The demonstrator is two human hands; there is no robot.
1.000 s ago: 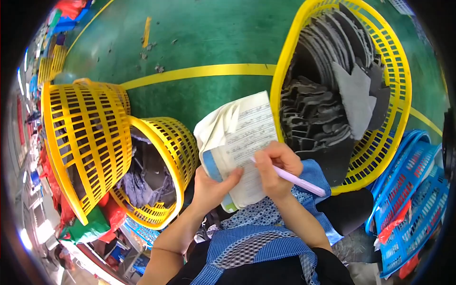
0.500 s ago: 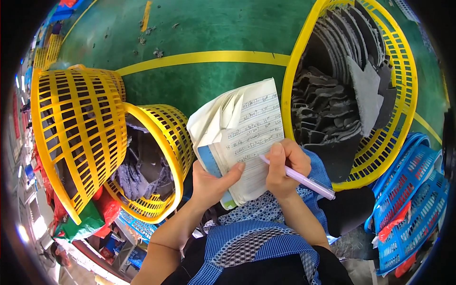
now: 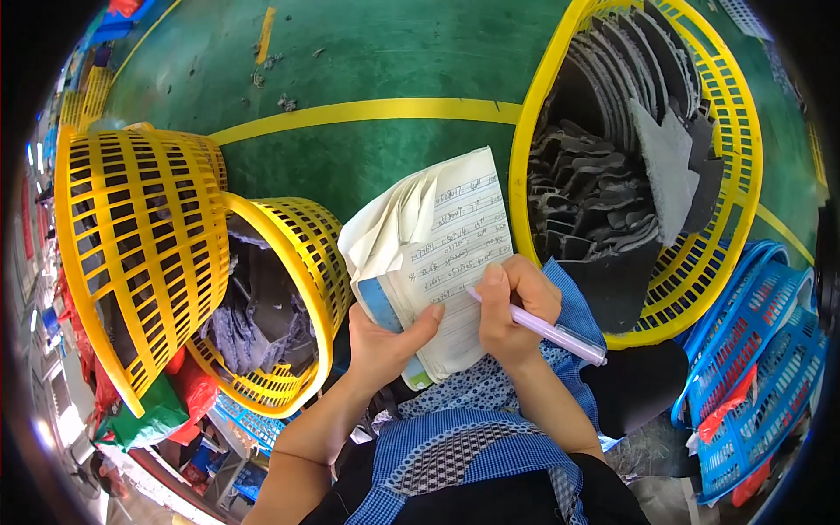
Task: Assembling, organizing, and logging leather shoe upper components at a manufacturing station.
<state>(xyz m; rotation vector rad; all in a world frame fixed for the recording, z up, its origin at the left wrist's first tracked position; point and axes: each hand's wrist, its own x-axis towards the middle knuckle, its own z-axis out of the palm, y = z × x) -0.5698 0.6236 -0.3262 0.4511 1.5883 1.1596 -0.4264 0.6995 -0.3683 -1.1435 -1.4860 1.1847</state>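
An open notebook (image 3: 468, 328) with lined, partly handwritten pages rests over my lap, its upper-left pages curled. My left hand (image 3: 389, 341) grips its lower left side, thumb on the page and fingers hidden behind. In my right hand (image 3: 518, 306) is a light purple pen (image 3: 560, 334), pinched between thumb and fingers. The pen's tip meets the page just right of the lowest written line. A patterned blue apron (image 3: 464, 437) lies beneath the notebook.
At right stands a yellow basket (image 3: 525, 175) filled with dark grey cut pieces (image 3: 595, 192). Two more yellow baskets (image 3: 144, 254) are on the left, holding dark pieces. Blue baskets (image 3: 744, 376) stack at lower right. A yellow line (image 3: 385, 109) crosses the green floor (image 3: 394, 52).
The notebook, both hands and the baskets sit slightly further left in view. The pen has advanced a little along the lowest line, where a bit more writing shows.
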